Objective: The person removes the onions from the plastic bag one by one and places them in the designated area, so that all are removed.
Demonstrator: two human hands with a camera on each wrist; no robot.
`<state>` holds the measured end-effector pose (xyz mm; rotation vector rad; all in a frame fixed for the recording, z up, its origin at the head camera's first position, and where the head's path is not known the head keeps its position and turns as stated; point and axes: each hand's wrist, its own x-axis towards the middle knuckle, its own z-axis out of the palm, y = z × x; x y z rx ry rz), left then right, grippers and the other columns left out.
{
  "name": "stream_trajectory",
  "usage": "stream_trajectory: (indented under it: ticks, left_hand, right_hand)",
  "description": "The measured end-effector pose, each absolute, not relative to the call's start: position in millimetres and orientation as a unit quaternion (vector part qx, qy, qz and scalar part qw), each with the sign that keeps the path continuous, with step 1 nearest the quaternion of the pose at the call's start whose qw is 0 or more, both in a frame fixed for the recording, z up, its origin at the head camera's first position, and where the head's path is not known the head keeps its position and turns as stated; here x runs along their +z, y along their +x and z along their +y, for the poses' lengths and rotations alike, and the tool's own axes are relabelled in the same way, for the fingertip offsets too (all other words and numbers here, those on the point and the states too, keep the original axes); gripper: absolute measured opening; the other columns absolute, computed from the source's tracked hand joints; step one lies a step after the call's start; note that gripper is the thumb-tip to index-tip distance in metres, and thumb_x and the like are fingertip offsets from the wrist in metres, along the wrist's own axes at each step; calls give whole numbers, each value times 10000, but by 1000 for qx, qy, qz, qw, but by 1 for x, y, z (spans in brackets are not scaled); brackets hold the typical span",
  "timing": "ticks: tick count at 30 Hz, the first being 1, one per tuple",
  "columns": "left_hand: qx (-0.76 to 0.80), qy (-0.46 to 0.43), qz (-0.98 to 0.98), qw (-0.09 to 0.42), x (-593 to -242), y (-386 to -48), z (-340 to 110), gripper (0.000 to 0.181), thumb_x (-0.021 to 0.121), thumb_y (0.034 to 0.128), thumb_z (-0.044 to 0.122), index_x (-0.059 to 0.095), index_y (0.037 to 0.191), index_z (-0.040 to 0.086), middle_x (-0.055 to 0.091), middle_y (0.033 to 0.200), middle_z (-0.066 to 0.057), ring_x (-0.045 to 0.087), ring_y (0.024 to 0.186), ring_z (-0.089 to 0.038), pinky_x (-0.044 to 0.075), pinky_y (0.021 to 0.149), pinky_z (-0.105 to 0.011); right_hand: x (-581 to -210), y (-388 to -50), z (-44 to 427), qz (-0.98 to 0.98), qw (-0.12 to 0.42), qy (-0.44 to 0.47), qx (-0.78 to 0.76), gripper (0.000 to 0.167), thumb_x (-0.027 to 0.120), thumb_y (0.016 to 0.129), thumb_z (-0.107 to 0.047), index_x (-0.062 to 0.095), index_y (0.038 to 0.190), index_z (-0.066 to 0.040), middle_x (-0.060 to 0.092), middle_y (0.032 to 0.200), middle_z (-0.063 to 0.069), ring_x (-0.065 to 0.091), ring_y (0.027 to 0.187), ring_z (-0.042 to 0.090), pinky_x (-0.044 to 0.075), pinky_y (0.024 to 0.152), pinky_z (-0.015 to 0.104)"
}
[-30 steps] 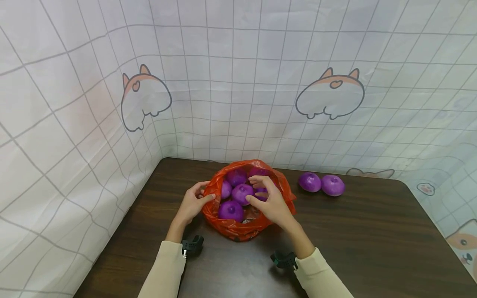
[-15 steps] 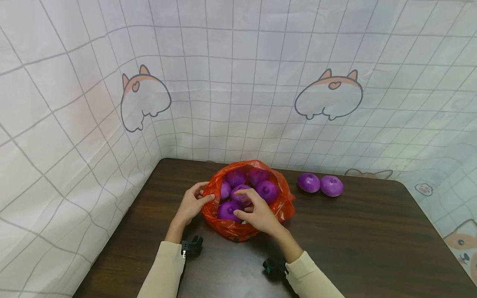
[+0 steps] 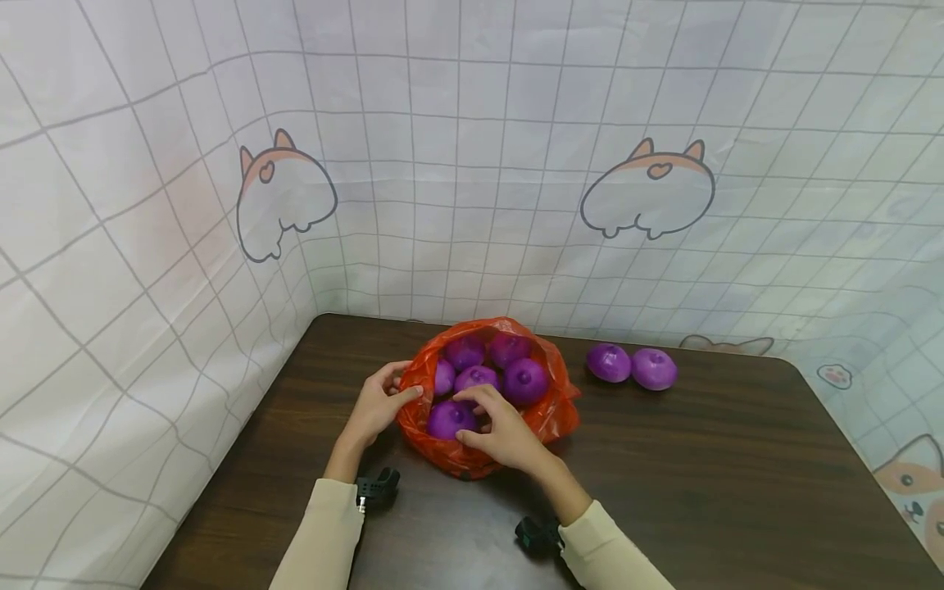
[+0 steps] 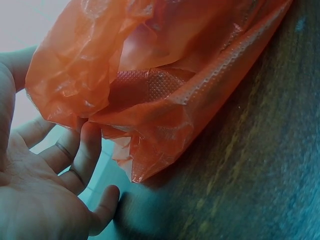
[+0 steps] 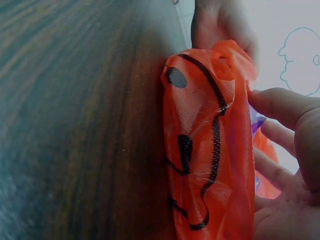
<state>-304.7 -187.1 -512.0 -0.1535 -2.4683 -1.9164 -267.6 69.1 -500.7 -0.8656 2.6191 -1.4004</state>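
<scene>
A red plastic bag (image 3: 483,463) stands on the table with its mouth wide, several glossy purple onions (image 3: 526,381) inside. My left hand (image 3: 374,408) pinches the bag's left rim, thumb over the edge and fingers outside. In the left wrist view, that hand (image 4: 45,175) is below the folded bag film (image 4: 150,115). My right hand (image 3: 505,430) reaches over the front rim, thumb and index finger curled about the front onion (image 3: 448,419). The right wrist view shows the right hand (image 5: 295,145) at the bag's rim, with only slivers of purple visible behind the bag (image 5: 210,145).
Two more purple onions (image 3: 631,366) lie side by side on the dark wooden table (image 3: 708,475), right of the bag. A white grid-patterned cloth (image 3: 472,164) with cartoon animals hangs behind the table and along its left side.
My right hand has moved from the onions at the bag's right side to the one at the front, its fingers closing about it. The left hand keeps its place on the rim.
</scene>
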Motion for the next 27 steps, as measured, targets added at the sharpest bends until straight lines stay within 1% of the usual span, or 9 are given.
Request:
stream_trajectory:
  ticks: [6, 12, 19, 27]
  left_hand:
    - [-611, -49, -790, 5, -513, -305, -187, 485, 747, 925, 140, 594, 1384, 98, 540, 943, -68, 508, 852, -215, 486, 685, -235]
    - [-614, -48, -788, 4, -513, -305, -187, 481, 745, 925, 135, 596, 1381, 96, 543, 941, -70, 511, 846, -217, 492, 676, -233]
    - [-613, -47, -788, 3, -513, -305, -186, 484, 747, 923, 134, 595, 1382, 94, 555, 947, -77, 515, 841, -212, 497, 673, -232]
    - [-610, -46, -791, 1, -512, -305, -187, 490, 745, 929, 144, 589, 1392, 99, 550, 958, -80, 513, 851, -215, 502, 683, -229]
  right_hand:
    - [-505, -266, 69, 852, 43, -290, -433, 551, 768, 923, -226, 551, 1427, -189, 524, 1439, 59, 578, 1168, 254, 578, 887, 398]
    - [-508, -267, 68, 860, 60, -293, -414, 606, 768, 924, -269, 514, 1471, -216, 516, 1475, 60, 572, 1211, 238, 561, 927, 409]
    - [-510, -267, 67, 861, 69, -289, -412, 637, 787, 907, -253, 507, 1479, -229, 526, 1452, 66, 582, 1198, 256, 574, 941, 405]
    - [-509, -267, 67, 863, 54, -290, -410, 621, 807, 886, -242, 535, 1444, -218, 550, 1399, 62, 585, 1141, 228, 570, 918, 362]
